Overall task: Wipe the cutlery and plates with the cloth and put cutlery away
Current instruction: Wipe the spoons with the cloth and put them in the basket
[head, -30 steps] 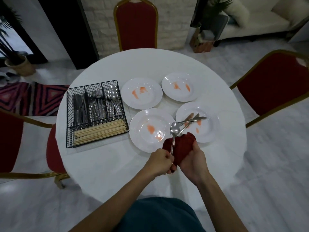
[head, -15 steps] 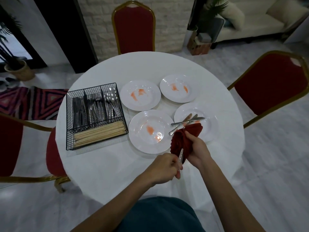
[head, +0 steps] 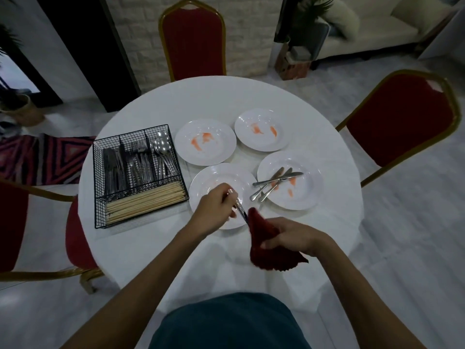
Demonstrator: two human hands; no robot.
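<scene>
With the round white table (head: 151, 248) filling my view and four smeared plates on it, I'm calling this mid-wipe on a single piece of cutlery. Big things first: the black wire caddy (head: 99, 187) sits at the left, knives, forks and spoons standing in its three back compartments and pale sticks lying across the front one. Right of it, the near-left plate (head: 201, 182) lies under my left hand (head: 214, 210), and the near-right plate (head: 312, 195) carries three more utensils (head: 274, 183) crossed over orange streaks. Down to the small stuff: the left hand is pinched closed on the handle of a utensil (head: 240, 210), its far end buried in the red cloth (head: 264, 238), which the right hand (head: 294, 239) has bunched tightly in its fingers; whether it's a spoon or a fork I can't tell, the head is hidden. To do this well, I'd say squeeze the cloth around the head and draw the metal out through it, twisting, so both faces get rubbed. Room-wise, I've got bare tablecloth in front of my body and between caddy and plate, a fair lane for carrying the piece left to its slot. Watch the plate rim right under the left wrist, and the crossed handles overhanging just beside the cloth.
</scene>
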